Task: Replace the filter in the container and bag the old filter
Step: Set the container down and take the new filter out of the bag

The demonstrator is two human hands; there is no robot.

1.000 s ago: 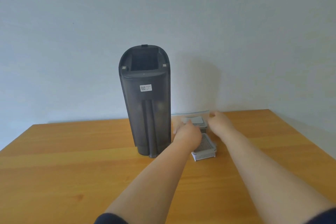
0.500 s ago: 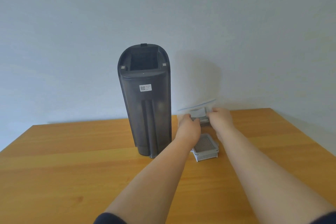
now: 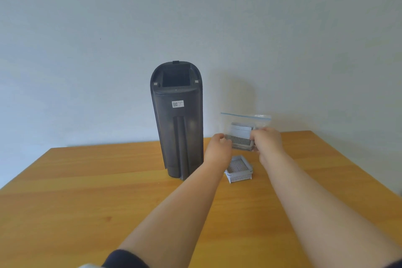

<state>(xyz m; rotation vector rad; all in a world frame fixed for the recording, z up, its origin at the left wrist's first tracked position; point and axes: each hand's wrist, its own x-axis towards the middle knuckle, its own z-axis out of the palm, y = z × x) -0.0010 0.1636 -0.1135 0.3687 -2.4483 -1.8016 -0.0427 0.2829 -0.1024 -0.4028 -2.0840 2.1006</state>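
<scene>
- The left grip (image 3: 218,144) and the right grip (image 3: 266,140) were each closed on the clear zip bag (image 3: 247,129), pinching it at its lower left and right sides.
- The bag had risen from lying on the surface (image 3: 87,191) 1.0 s earlier to hanging clear above it, near the far edge.
- Inside it sat 1 filter (image 3: 240,136), likely the new one, so unpacking seemed next.
- 1 more filter (image 3: 238,168) lay bare on the surface just below the bag, right of the container (image 3: 178,119).
- Count: 2 filters, 1 bag, 1 upright container with an open, seemingly empty top slot.
</scene>
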